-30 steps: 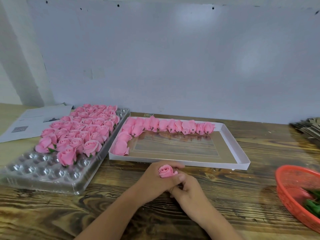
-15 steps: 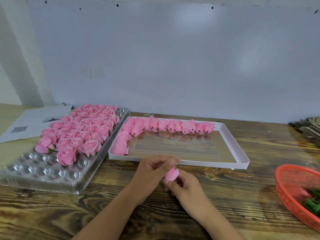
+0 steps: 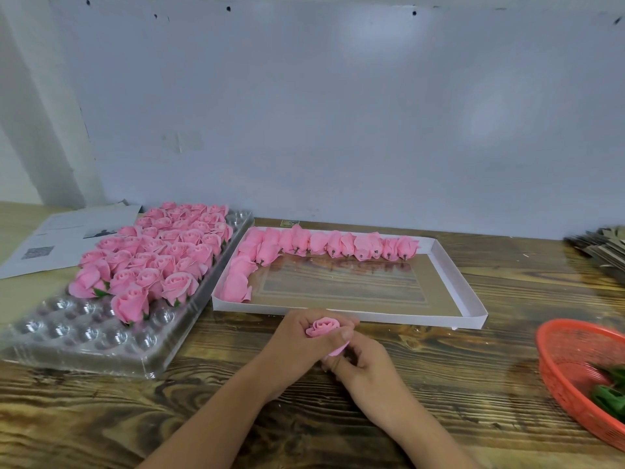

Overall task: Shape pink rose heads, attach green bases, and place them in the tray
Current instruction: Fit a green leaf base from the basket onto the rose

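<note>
The rose head point(image 3: 323, 327) is gripped by both hands point(image 3: 301, 346) near the table's front edge; petals may be crushed if squeezed harder.

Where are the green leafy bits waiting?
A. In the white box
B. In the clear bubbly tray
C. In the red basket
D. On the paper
C: the green bases lie in the red basket at the right edge of the table, while the white box holds only pink rose heads.

Left hand point(image 3: 297, 346) and right hand point(image 3: 368, 370) bare — forearms too (no sleeves); no rings.
</note>
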Demonstrator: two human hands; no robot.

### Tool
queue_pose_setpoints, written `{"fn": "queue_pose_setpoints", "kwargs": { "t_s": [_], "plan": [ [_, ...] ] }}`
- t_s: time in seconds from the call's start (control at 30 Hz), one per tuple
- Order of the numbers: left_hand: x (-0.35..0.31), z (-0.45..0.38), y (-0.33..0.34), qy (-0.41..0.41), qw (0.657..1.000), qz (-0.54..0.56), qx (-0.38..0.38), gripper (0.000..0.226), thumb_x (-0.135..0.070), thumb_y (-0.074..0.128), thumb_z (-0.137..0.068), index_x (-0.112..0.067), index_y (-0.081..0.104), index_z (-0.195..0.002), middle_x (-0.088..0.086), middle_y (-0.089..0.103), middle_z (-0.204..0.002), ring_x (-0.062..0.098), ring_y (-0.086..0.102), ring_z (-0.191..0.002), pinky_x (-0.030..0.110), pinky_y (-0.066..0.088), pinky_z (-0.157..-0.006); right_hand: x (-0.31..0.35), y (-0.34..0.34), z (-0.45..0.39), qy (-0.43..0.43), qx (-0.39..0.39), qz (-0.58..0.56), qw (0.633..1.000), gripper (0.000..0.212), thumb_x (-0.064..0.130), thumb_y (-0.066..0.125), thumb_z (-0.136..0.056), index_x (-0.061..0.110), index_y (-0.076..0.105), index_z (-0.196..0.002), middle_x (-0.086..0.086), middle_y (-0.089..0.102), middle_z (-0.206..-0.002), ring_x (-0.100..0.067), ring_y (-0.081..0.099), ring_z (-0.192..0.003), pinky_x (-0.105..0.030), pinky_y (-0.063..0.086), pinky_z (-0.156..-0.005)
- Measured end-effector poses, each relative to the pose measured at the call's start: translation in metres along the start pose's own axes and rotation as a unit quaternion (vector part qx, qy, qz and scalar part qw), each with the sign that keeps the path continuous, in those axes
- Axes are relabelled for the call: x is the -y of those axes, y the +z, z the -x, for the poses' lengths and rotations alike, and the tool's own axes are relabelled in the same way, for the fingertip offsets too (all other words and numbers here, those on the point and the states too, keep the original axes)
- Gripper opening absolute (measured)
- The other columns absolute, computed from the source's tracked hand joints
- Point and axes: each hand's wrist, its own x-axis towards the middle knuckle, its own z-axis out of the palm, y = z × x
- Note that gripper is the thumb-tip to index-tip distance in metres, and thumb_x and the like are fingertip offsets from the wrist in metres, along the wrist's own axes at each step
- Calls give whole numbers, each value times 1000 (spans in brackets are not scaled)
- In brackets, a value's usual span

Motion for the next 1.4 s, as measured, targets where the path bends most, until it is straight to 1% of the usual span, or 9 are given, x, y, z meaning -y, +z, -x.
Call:
{"fn": "queue_pose_setpoints", "kwargs": {
  "t_s": [0.07, 0.27, 0.47, 0.67, 0.77, 0.87, 1.07, 1.2, 1.4],
  "plan": [
    [1, 0, 0, -2, 1000, -13, 1, 20, -49, 73, -78, -41, 78, -96, -14, 73, -120, 16, 69, -112, 39, 58, -92, 1, 0, 0, -3, -2, 4, 1000, 20, 18, 63, -96, 37, 68, -102, 18, 72, -94, -4, 66, -91, -14, 49, -79],
    [2, 0, -2, -41, 997, -50, 41, 28, -30, 72, -93, -39, 70, -119, -19, 71, -116, 0, 64, -112, 12, 51, -87, 3, -1, 1, -3, -3, -4, 1000, 26, 9, 59, -97, 32, 68, -106, 22, 71, -99, 1, 65, -94, -13, 47, -79],
    [2, -1, -1, -15, 999, -41, 27, 69, -58, 75, -74, -41, 54, -138, -18, 66, -127, 1, 61, -118, 17, 51, -92, 5, -2, -1, -4, -24, -12, 1000, 26, 10, 58, -98, 32, 68, -107, 23, 72, -96, 1, 65, -92, -15, 47, -77],
    [1, 0, 0, 9, 1000, 5, -20, 47, -67, 59, -87, -36, 73, -120, -10, 73, -116, 9, 66, -111, 17, 53, -86, 5, 0, 0, -10, -12, -28, 1000, 12, 20, 62, -98, 26, 69, -104, 14, 72, -89, -1, 63, -83, -15, 46, -74],
    [3, 1, 1, 2, 1000, -7, -1, 34, -58, 55, -95, -39, 74, -116, -1, 74, -114, 19, 67, -108, 24, 55, -87, 4, -1, 0, -6, -11, -22, 1000, 16, 18, 61, -98, 32, 68, -104, 22, 72, -92, 1, 65, -90, -13, 46, -76],
    [3, 0, 1, -16, 999, -27, 25, 34, -54, 52, -94, -43, 68, -121, -6, 72, -119, 15, 66, -112, 26, 54, -92, 3, -1, 0, -5, -11, -9, 1000, 20, 18, 60, -98, 37, 67, -101, 23, 71, -92, -1, 65, -91, -13, 47, -76],
    [3, 0, 3, -30, 998, 0, 52, 68, -57, 75, -81, -38, 49, -141, -12, 68, -126, 4, 62, -119, 16, 49, -94, -3, -1, -3, -6, -63, -37, 997, 8, 27, 64, -95, 31, 69, -100, 14, 72, -91, -4, 65, -84, -23, 50, -73],
    [7, -3, 2, -39, 997, 1, 60, 57, -34, 84, -83, -36, 59, -134, -14, 68, -130, 5, 62, -123, 24, 50, -102, -9, -2, -5, -7, -118, -84, 989, 15, 16, 65, -96, 24, 72, -106, 7, 76, -100, -9, 70, -95, -22, 54, -82],
    [8, -3, -1, -19, 1000, -23, 5, 40, -32, 80, -85, -35, 70, -123, -16, 73, -119, 2, 66, -114, 13, 50, -91, -16, -2, -7, 10, -132, -21, 991, 22, 13, 65, -93, 33, 69, -100, 11, 73, -86, -6, 65, -76, -18, 49, -67]
  ]
}}
